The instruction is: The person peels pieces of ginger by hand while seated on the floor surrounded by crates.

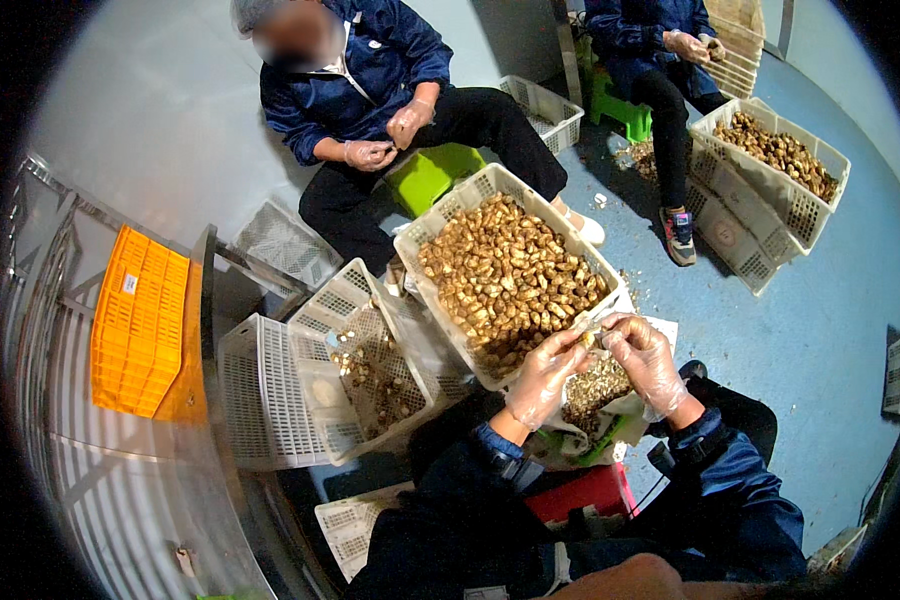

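Observation:
Both my hands wear clear plastic gloves and meet above the near corner of a white crate (pixel 432 302) full of small brown mushrooms (pixel 515 265). My left hand (pixel 547 380) pinches a small pale-brown mushroom (pixel 590 340) between thumb and fingertips. Close beside it, my right hand (pixel 648 362) is closed with its fingertips at the mushroom; whatever lies in its grip is too small to make out. Beneath my hands sits a heap of pale and brown trimmings (pixel 595 392), partly hidden by them.
Left of the full crate, another white crate (pixel 320 392) holds some cut pieces. An orange crate (pixel 138 320) stands at the far left. Across from me sits a gloved person (pixel 370 60); another person (pixel 660 60) works at the back right beside a mushroom-filled crate (pixel 808 215).

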`<move>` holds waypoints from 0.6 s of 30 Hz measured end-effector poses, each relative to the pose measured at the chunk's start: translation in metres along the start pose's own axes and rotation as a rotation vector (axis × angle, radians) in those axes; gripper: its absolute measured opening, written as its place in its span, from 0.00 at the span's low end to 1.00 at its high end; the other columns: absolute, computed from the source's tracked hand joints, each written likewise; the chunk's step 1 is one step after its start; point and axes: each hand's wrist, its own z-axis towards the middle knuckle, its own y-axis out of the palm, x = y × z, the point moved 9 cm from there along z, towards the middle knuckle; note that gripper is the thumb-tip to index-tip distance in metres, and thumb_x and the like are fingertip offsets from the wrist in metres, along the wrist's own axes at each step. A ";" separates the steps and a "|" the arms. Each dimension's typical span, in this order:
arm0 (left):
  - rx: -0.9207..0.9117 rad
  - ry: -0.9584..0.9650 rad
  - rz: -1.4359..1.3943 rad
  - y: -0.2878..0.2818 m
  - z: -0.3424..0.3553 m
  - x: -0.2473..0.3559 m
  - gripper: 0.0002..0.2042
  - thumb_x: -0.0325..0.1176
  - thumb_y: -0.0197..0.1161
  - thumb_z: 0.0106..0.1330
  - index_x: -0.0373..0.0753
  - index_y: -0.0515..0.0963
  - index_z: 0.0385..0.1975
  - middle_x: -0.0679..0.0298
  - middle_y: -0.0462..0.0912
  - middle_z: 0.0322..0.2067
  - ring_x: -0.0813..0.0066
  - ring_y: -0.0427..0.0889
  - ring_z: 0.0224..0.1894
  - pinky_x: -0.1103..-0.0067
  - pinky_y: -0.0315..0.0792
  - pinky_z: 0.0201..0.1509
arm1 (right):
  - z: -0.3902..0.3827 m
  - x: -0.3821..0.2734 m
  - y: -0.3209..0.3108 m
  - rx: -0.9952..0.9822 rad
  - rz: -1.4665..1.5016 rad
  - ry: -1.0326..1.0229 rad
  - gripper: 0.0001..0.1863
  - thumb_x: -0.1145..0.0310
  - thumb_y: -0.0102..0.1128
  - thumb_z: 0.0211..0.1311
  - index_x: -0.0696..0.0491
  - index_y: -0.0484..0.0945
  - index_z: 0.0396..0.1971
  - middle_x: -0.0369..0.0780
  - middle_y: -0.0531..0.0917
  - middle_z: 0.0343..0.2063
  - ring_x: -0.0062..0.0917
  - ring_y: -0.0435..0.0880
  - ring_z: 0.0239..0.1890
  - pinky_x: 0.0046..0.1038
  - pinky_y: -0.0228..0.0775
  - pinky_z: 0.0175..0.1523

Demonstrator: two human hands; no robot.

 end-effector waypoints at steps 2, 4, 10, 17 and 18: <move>-0.014 -0.004 -0.032 0.002 -0.001 0.002 0.19 0.31 0.55 0.73 0.28 0.66 0.59 0.59 0.76 0.50 0.74 0.79 0.48 0.78 0.74 0.55 | 0.002 0.012 -0.002 -0.003 0.124 0.171 0.08 0.67 0.55 0.70 0.55 0.71 0.32 0.39 0.78 0.46 0.20 0.76 0.45 0.28 0.69 0.55; -0.029 -0.021 -0.113 0.006 -0.001 0.004 0.19 0.33 0.54 0.73 0.29 0.67 0.59 0.59 0.75 0.51 0.75 0.78 0.50 0.77 0.74 0.55 | 0.001 0.007 -0.003 -0.007 0.169 0.183 0.08 0.68 0.56 0.70 0.55 0.71 0.31 0.39 0.79 0.46 0.21 0.76 0.46 0.29 0.69 0.56; -0.018 -0.066 -0.121 0.006 -0.001 0.005 0.19 0.38 0.53 0.74 0.31 0.68 0.58 0.63 0.74 0.52 0.80 0.74 0.52 0.75 0.74 0.55 | 0.001 -0.013 -0.002 -0.034 -0.156 0.052 0.06 0.74 0.53 0.69 0.57 0.73 0.30 0.39 0.80 0.44 0.19 0.76 0.46 0.25 0.69 0.53; 0.017 -0.013 -0.116 0.004 -0.001 0.006 0.21 0.35 0.57 0.72 0.29 0.67 0.58 0.63 0.75 0.50 0.79 0.76 0.48 0.78 0.75 0.52 | 0.000 -0.025 0.002 -0.043 -0.159 -0.031 0.05 0.76 0.53 0.67 0.57 0.72 0.29 0.40 0.81 0.44 0.21 0.78 0.45 0.25 0.71 0.52; 0.014 -0.014 -0.112 0.004 0.000 0.006 0.21 0.34 0.57 0.72 0.28 0.67 0.58 0.63 0.75 0.49 0.79 0.77 0.47 0.78 0.75 0.51 | 0.000 -0.015 -0.001 -0.030 -0.129 0.044 0.05 0.76 0.53 0.67 0.57 0.73 0.29 0.40 0.81 0.44 0.21 0.78 0.45 0.25 0.70 0.52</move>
